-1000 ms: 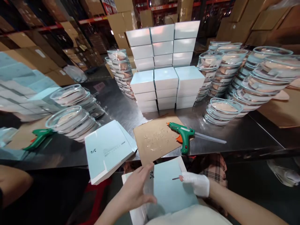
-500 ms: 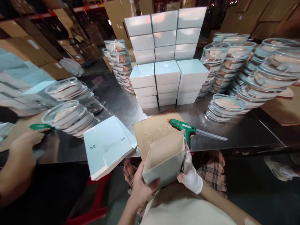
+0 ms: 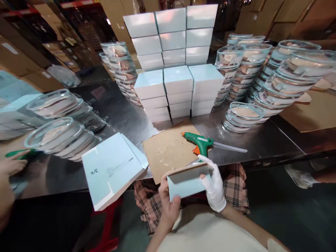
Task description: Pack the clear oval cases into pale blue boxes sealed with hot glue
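Note:
Close to my body, both hands hold a pale blue-white cardboard box (image 3: pixel 187 187), tilted so that its long side faces me. My bare left hand (image 3: pixel 168 199) grips its left end, thumb on the near face. My right hand (image 3: pixel 214 185), in a white glove, clasps the right end. Just beyond it, a green hot glue gun (image 3: pixel 201 140) with an orange trigger and a clear glue stick lies on a brown cardboard sheet (image 3: pixel 168 148) spotted with dried glue. Left of the sheet, a stack of flat pale blue printed pieces (image 3: pixel 112 168) overhangs the table edge.
White boxes (image 3: pixel 178 84) stand stacked at the table's middle back. Round clear containers (image 3: pixel 244 115) are piled on the right, more containers (image 3: pixel 57 133) on the left. At far left, a co-worker's hand (image 3: pixel 13 164) holds a green tool. The metal table (image 3: pixel 123 115) has its front edge near me.
The box has tipped: its open inside showed before, and now mostly its long side shows. My gloved hand has shifted its grip. The view has swung slightly right.

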Demonstrator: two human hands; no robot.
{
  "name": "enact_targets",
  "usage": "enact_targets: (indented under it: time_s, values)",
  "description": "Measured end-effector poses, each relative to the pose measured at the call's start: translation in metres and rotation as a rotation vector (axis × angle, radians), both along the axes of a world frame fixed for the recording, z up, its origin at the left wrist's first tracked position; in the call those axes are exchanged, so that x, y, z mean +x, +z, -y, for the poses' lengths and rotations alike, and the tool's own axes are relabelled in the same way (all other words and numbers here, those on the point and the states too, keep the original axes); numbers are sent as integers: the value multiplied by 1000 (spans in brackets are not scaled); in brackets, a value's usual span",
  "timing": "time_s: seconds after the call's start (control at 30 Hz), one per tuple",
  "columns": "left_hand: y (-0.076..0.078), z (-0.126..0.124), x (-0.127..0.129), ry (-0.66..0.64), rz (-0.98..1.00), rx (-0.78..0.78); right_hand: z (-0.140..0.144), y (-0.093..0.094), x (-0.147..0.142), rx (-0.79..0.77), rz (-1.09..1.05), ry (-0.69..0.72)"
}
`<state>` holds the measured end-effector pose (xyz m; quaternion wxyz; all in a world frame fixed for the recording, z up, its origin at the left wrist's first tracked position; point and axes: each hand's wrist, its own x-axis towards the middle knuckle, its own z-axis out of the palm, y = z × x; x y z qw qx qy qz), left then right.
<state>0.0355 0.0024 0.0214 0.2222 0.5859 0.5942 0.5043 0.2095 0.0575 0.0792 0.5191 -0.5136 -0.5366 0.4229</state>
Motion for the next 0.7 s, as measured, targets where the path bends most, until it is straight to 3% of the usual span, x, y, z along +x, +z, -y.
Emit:
enact_targets:
  time_s: [0.1, 0.2, 0.37, 0.43, 0.57, 0.7]
  values:
    - [14, -3, -2, -87, -48, 155, -7, -2, 6, 44, -17, -101]
    - [16, 0, -18, -161, -146, 150, -25, 3, 28, -33, 46, 25]
    - [-5, 5, -38, 75, -29, 26, -76, 31, 49, -320, 732, -18]
    - [-10, 4, -38, 100, 28, 31, -95, 35, 44, -466, 862, -16]
    - [-12, -1, -33, 134, 86, 12, -110, 25, 37, -519, 720, -17]
    - [-3, -7, -30, 180, 103, 60, -100, 17, 44, -475, 404, 15]
